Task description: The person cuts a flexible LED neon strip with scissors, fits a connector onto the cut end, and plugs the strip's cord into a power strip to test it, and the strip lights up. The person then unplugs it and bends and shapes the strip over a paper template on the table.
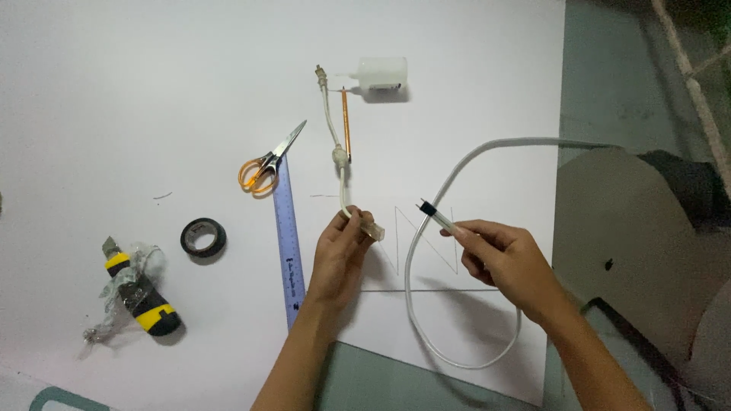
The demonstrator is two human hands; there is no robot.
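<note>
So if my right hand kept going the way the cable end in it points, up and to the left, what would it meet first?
Probably the other cable piece held in the left hand, near its knot, though height above the white sheet is unclear. The right hand would pass over bare sheet first.

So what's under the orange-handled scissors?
The scissors lie on the white sheet, their handles overlapping the top end of the blue ruler. That covered bit of ruler can't be seen.

On the large white paper sheet (152, 99), the orange-handled steel scissors (268, 165) lie just left of the blue plastic ruler's (288, 243) far end. Left of the ruler sits the black tape roll (202, 237), and further left the yellow-and-black utility knife (141, 297). The small translucent plastic bottle (381, 74) lies at the far side, the thin orange pencil (346, 122) just before it.
</note>
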